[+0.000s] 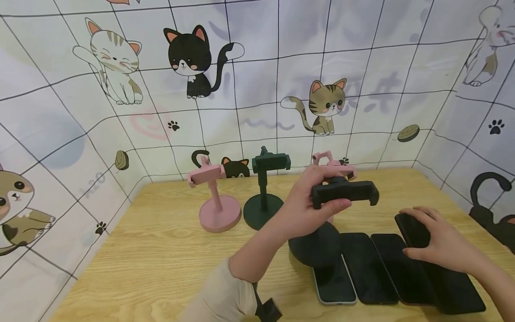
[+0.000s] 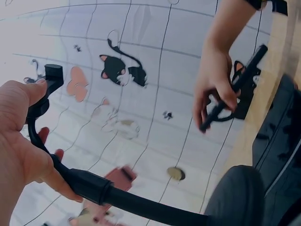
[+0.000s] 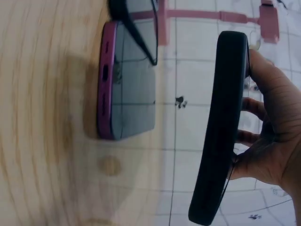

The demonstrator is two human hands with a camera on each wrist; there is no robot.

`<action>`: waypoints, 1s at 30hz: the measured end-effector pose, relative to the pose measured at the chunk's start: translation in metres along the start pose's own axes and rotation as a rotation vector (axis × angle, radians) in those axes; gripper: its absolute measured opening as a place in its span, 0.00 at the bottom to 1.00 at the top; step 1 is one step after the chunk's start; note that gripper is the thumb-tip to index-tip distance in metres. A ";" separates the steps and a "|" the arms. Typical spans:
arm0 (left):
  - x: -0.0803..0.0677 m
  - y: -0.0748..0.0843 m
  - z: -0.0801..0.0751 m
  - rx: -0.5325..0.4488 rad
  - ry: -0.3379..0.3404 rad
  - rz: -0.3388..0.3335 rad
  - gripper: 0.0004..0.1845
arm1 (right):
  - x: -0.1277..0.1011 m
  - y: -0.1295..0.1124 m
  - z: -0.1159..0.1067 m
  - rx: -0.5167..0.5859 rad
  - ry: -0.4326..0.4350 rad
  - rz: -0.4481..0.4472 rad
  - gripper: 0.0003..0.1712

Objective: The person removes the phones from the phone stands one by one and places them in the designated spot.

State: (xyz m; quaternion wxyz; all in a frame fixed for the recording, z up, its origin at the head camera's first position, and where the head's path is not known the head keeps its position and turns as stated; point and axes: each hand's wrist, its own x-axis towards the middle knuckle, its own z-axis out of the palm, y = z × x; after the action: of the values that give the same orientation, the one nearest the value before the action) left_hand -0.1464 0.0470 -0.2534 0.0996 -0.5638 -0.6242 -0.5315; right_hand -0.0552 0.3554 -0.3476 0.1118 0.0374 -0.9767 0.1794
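My left hand (image 1: pixel 303 208) grips a black phone stand just behind its holder (image 1: pixel 346 192). In the left wrist view, the fingers and thumb are around the bent upper part, and the stem (image 2: pixel 150 207) runs to a round base (image 2: pixel 237 197). The base overlaps the top of a silver-edged phone (image 1: pixel 335 284) in the head view. My right hand (image 1: pixel 448 243) holds a black phone (image 3: pixel 221 122) by its edges, thumb on one side and fingers on the other. It is raised and tilted beside a red-edged phone (image 3: pixel 134 89) lying on the table.
A pink phone stand (image 1: pixel 219 214) and a dark green one (image 1: pixel 263 210) stand at the back left. Another pink stand (image 1: pixel 322 157) is partly hidden behind my left hand. A black phone (image 1: pixel 370 268) lies between the silver-edged and red-edged phones. Cat-print cloth surrounds the wooden table (image 1: pixel 161 250).
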 end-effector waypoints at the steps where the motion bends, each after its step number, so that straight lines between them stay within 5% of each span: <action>1: 0.004 -0.001 0.006 0.006 0.003 0.010 0.20 | 0.000 0.006 0.001 0.001 -0.022 0.014 0.50; 8: 0.027 -0.006 0.050 0.038 0.041 -0.003 0.18 | -0.005 0.039 0.006 0.013 -0.107 0.091 0.48; 16: 0.049 -0.034 0.088 0.064 0.034 0.018 0.20 | -0.011 0.062 0.010 0.032 -0.153 0.155 0.45; 23: 0.058 -0.052 0.107 0.264 0.060 0.089 0.22 | -0.013 0.067 0.013 0.028 -0.139 0.153 0.44; 30: 0.065 -0.073 0.119 0.344 0.056 0.157 0.23 | -0.015 0.066 0.016 0.031 -0.123 0.157 0.44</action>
State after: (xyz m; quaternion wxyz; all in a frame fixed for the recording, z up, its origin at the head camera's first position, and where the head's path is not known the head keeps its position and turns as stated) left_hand -0.1715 0.1924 -0.2960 0.2531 -0.5702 -0.6570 -0.4232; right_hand -0.0515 0.4123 -0.3879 0.0365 -0.0268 -0.9788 0.2000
